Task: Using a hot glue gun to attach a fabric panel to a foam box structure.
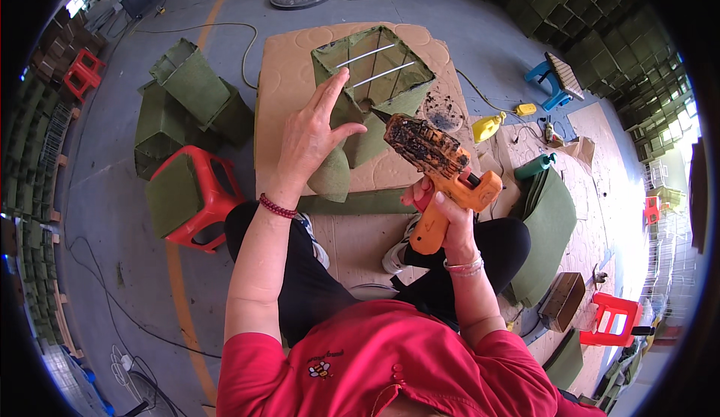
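Grey workshop floor, cardboard mat (300,64) underfoot: left hand (319,136) spread flat against green felt box (373,72), right hand (448,218) gripped round orange glue gun (439,169), nozzle best kept tight along the seam, flap pressed firmly.

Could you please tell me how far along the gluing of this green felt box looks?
Finished green boxes lie stacked at left. In hand: the left hand presses a flap of the open felt box while the right hand aims the orange glue gun. Flat felt sheets at right wait.

open cardboard (300,79) left of green box (375,68), glue-stained patch (444,113) at right
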A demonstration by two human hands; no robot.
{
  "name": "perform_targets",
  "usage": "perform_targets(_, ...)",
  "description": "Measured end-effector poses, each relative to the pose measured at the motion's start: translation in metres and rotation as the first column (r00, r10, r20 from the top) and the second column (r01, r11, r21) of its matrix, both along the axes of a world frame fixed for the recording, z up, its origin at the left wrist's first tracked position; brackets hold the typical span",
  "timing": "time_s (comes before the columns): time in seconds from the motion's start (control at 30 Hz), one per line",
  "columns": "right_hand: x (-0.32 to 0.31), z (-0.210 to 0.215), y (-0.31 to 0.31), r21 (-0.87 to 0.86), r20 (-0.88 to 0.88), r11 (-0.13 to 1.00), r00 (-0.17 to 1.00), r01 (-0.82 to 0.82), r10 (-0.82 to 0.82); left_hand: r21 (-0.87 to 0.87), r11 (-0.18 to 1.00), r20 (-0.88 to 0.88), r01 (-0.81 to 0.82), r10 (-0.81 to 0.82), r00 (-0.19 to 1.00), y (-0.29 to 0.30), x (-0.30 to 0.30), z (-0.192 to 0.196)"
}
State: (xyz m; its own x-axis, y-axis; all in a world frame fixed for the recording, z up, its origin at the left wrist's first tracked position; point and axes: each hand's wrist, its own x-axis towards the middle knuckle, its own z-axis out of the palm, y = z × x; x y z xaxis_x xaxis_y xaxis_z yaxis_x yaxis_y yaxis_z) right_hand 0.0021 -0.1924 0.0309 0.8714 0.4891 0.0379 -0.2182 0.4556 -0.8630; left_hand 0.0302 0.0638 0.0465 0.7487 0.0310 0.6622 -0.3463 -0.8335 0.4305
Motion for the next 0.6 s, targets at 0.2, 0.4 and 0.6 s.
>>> perform_targets(0.2,-0.0051,0.0028,0.0037,-0.009,-0.026,0.999,0.999,-0.042,0.042,-0.006,1.000,0.012,0.002,-0.002,1.000,-0.0014,0.0014,0.0013)
perform_targets(0.4,-0.0057,-0.0006,0.0033,0.034,-0.027,0.999,0.999,-0.029,0.030,-0.024,1.000,-0.016,-0.006,0.006,1.000,-0.0008,0.0008,-0.0004)
perform_targets(0.6,-0.0026,-0.0010,0.0026,0.037,-0.038,0.999,0.999,-0.017,0.019,-0.013,1.000,0.014,0.000,0.000,1.000,-0.0002,0.0014,-0.0018)
